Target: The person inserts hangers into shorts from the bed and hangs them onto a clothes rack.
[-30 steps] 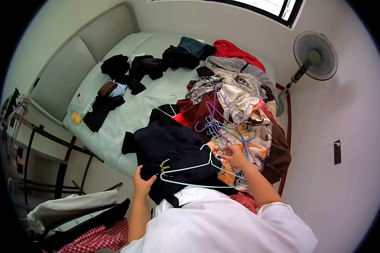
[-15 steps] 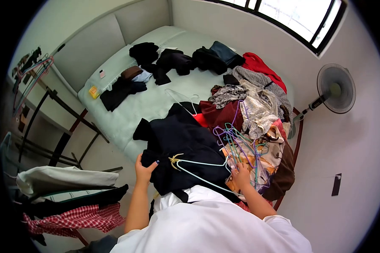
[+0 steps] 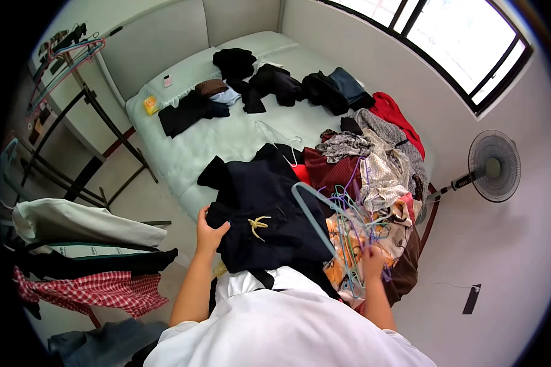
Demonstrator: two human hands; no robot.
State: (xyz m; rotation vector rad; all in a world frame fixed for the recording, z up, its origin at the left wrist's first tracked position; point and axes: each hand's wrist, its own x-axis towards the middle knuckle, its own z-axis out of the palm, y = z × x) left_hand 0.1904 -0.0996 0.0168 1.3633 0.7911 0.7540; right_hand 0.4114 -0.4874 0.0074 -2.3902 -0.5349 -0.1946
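Note:
My left hand (image 3: 212,233) grips the left end of the waistband of a dark navy garment (image 3: 269,235), thumb on top and fingers mostly hidden behind the cloth. A yellow drawstring (image 3: 258,227) is tied in a bow at its waistband. Over to the right, my closed right hand (image 3: 373,264) has hold of a light blue hanger (image 3: 312,214), tilted up above the garment's right side. Several purple and green hangers (image 3: 352,211) lie in a tangle just beyond that hand, on a flowered cloth (image 3: 337,272).
Dark folded clothes (image 3: 275,85) lie toward the headboard (image 3: 156,46). A white hanger (image 3: 281,137) rests on the bed (image 3: 171,153). Patterned clothes (image 3: 386,165) are heaped at right, near a fan (image 3: 494,166). Hanging clothes (image 3: 92,290) and a black rack (image 3: 92,98) stand left.
My right hand has drawn the light blue hanger off the navy garment, raising it to the right. My left hand keeps its hold on the waistband. The view has shifted slightly.

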